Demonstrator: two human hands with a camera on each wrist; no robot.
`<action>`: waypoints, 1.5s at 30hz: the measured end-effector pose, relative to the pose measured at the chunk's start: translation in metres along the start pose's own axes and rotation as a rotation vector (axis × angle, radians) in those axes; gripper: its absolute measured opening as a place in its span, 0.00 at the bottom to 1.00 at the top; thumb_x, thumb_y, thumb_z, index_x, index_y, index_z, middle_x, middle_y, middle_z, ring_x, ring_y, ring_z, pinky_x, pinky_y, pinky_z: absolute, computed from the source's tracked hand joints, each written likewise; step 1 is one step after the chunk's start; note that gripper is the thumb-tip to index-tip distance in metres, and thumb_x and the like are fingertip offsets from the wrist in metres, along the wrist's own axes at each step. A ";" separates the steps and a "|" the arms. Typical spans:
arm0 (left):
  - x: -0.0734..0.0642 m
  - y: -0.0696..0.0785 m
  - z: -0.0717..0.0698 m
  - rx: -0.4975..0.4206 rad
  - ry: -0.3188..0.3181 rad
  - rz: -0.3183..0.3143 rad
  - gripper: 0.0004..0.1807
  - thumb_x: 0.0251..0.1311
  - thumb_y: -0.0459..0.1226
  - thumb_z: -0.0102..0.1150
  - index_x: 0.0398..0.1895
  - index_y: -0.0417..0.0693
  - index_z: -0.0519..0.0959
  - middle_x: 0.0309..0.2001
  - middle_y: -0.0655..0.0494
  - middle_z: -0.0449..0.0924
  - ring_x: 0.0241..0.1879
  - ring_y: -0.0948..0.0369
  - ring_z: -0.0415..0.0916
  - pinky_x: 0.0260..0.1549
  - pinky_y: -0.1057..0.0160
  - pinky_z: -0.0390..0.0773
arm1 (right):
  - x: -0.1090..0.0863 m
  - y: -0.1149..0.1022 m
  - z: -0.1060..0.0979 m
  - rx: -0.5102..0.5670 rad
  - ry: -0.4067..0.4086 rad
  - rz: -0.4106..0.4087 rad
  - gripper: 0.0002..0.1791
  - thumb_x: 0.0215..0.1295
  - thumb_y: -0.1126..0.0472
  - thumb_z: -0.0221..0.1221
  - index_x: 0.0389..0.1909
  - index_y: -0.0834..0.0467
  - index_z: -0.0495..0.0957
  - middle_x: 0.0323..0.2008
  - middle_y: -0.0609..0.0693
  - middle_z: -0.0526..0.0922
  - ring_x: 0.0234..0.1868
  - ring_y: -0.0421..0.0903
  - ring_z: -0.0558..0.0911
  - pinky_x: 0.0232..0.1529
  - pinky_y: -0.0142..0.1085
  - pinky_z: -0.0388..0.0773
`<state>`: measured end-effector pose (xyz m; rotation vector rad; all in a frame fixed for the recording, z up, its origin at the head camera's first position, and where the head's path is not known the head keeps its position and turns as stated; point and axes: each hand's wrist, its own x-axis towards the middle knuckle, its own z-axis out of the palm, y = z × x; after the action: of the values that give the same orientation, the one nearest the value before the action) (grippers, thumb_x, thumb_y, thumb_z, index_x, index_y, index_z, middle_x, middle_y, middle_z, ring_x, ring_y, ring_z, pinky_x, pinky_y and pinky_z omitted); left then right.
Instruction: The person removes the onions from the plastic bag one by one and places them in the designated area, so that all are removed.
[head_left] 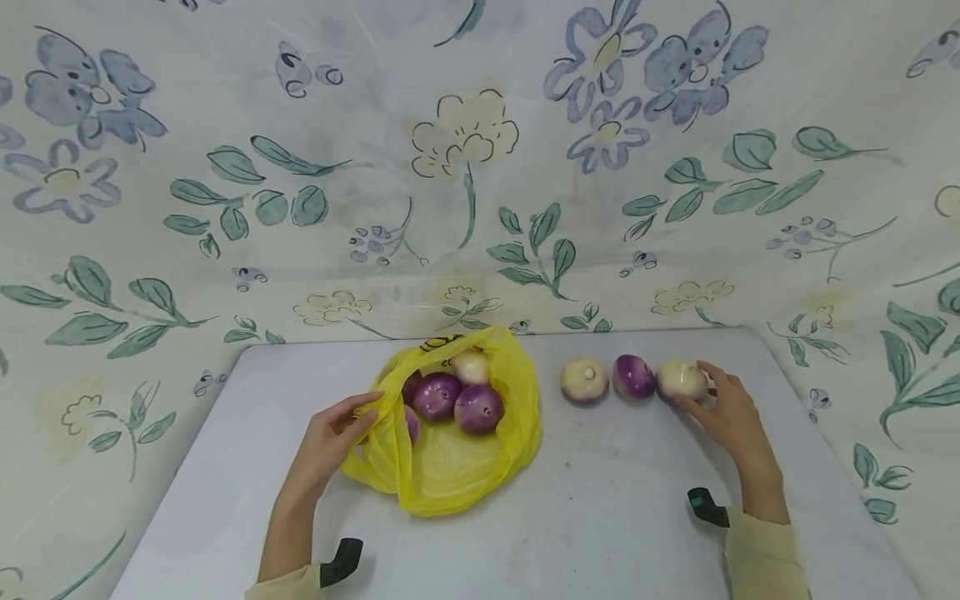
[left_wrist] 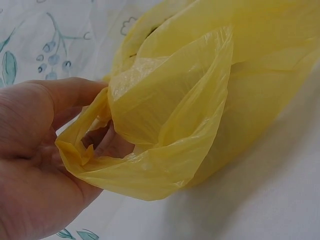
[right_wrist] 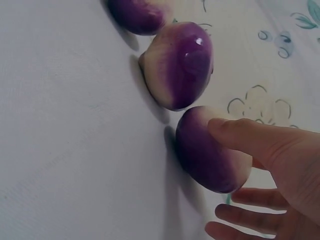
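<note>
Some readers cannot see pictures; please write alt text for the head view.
A person's left hand pinches the edge of a yellow bag of turnips on a white table. The right hand holds the rightmost turnip in a row of three beside the bag.

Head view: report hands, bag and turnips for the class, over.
Left hand pinches edge of yellow bag. Right hand on rightmost turnip. Purple turnip, pale turnip between it and bag.

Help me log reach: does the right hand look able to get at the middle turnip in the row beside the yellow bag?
Probably yes, though not straight across: the rightmost turnip, which the right hand touches, stands between it and the middle turnip. The middle turnip's near side looks unobstructed.
</note>
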<state>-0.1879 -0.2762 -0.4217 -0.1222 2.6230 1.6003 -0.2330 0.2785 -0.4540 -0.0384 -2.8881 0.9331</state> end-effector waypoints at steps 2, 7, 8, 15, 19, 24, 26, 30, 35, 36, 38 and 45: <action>0.000 0.000 0.000 0.001 0.000 0.003 0.22 0.69 0.47 0.56 0.63 0.51 0.76 0.63 0.47 0.73 0.45 0.63 0.75 0.44 0.75 0.78 | 0.000 -0.001 -0.001 -0.005 -0.006 0.008 0.42 0.65 0.45 0.62 0.69 0.66 0.60 0.61 0.78 0.66 0.56 0.71 0.74 0.52 0.67 0.71; 0.000 0.000 0.000 0.007 0.002 0.006 0.23 0.69 0.47 0.56 0.63 0.50 0.75 0.63 0.47 0.73 0.45 0.63 0.75 0.43 0.76 0.78 | 0.000 -0.004 -0.005 -0.021 -0.021 0.021 0.41 0.65 0.45 0.62 0.69 0.66 0.60 0.60 0.78 0.66 0.56 0.71 0.74 0.50 0.66 0.72; 0.000 0.000 0.000 0.007 0.002 0.009 0.23 0.69 0.47 0.56 0.63 0.50 0.75 0.63 0.47 0.74 0.45 0.63 0.75 0.43 0.76 0.78 | 0.000 -0.004 -0.005 -0.025 -0.019 0.023 0.41 0.65 0.45 0.62 0.69 0.66 0.60 0.60 0.78 0.66 0.55 0.71 0.74 0.50 0.66 0.72; 0.000 -0.001 0.000 0.005 0.002 0.010 0.23 0.68 0.47 0.56 0.63 0.50 0.76 0.60 0.47 0.75 0.43 0.62 0.74 0.41 0.74 0.78 | -0.004 -0.006 -0.008 -0.033 -0.024 0.043 0.41 0.66 0.43 0.60 0.69 0.66 0.60 0.60 0.78 0.65 0.56 0.72 0.74 0.49 0.67 0.71; -0.001 0.000 -0.001 0.007 0.003 0.005 0.23 0.69 0.47 0.56 0.63 0.50 0.75 0.61 0.47 0.74 0.43 0.61 0.74 0.42 0.75 0.78 | -0.004 -0.006 -0.009 -0.037 -0.009 0.037 0.41 0.66 0.43 0.60 0.69 0.66 0.60 0.60 0.79 0.65 0.56 0.72 0.74 0.49 0.68 0.71; -0.001 0.000 -0.001 0.006 0.003 0.003 0.22 0.69 0.47 0.55 0.63 0.51 0.75 0.64 0.48 0.73 0.46 0.62 0.74 0.43 0.75 0.78 | -0.003 -0.008 -0.010 -0.039 -0.002 0.028 0.40 0.67 0.44 0.59 0.69 0.66 0.60 0.61 0.79 0.65 0.56 0.72 0.74 0.49 0.68 0.71; 0.000 0.000 -0.001 0.006 0.003 0.003 0.22 0.69 0.46 0.56 0.63 0.51 0.75 0.64 0.48 0.73 0.46 0.62 0.74 0.44 0.76 0.78 | -0.003 -0.009 -0.011 -0.042 0.000 0.022 0.40 0.67 0.44 0.59 0.69 0.66 0.60 0.61 0.79 0.64 0.56 0.72 0.74 0.48 0.67 0.71; 0.000 0.000 -0.001 0.007 0.001 0.004 0.22 0.69 0.46 0.56 0.63 0.51 0.75 0.64 0.48 0.73 0.46 0.62 0.75 0.44 0.75 0.78 | -0.004 -0.013 -0.014 -0.053 0.012 0.011 0.40 0.67 0.45 0.60 0.70 0.65 0.60 0.61 0.79 0.64 0.55 0.74 0.72 0.48 0.68 0.70; 0.000 0.000 -0.002 0.007 0.000 0.015 0.22 0.69 0.47 0.55 0.63 0.51 0.76 0.63 0.48 0.73 0.44 0.62 0.74 0.43 0.75 0.78 | -0.007 -0.023 -0.021 -0.057 0.044 0.000 0.39 0.67 0.46 0.60 0.71 0.63 0.59 0.63 0.78 0.63 0.60 0.77 0.67 0.53 0.71 0.66; 0.000 -0.001 -0.001 0.007 0.001 0.017 0.22 0.69 0.46 0.55 0.63 0.51 0.76 0.63 0.48 0.73 0.44 0.62 0.74 0.43 0.74 0.78 | -0.008 -0.025 -0.023 -0.059 0.052 -0.005 0.39 0.66 0.46 0.60 0.71 0.63 0.60 0.63 0.78 0.63 0.60 0.77 0.66 0.54 0.71 0.66; 0.000 -0.001 -0.001 0.007 0.002 0.019 0.22 0.69 0.46 0.56 0.62 0.51 0.76 0.62 0.48 0.74 0.44 0.62 0.74 0.42 0.74 0.79 | -0.009 -0.029 -0.026 -0.063 0.071 -0.019 0.39 0.66 0.48 0.61 0.70 0.63 0.60 0.63 0.77 0.63 0.60 0.77 0.66 0.53 0.71 0.66; 0.000 0.000 -0.002 0.009 0.001 0.013 0.22 0.69 0.47 0.55 0.63 0.51 0.76 0.64 0.48 0.73 0.45 0.62 0.75 0.43 0.75 0.78 | -0.014 -0.044 -0.030 -0.061 0.085 -0.059 0.38 0.66 0.48 0.62 0.71 0.61 0.60 0.64 0.76 0.64 0.62 0.76 0.66 0.54 0.73 0.64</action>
<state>-0.1877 -0.2781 -0.4210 -0.1060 2.6368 1.5921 -0.2157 0.2594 -0.4048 0.0024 -2.8226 0.8137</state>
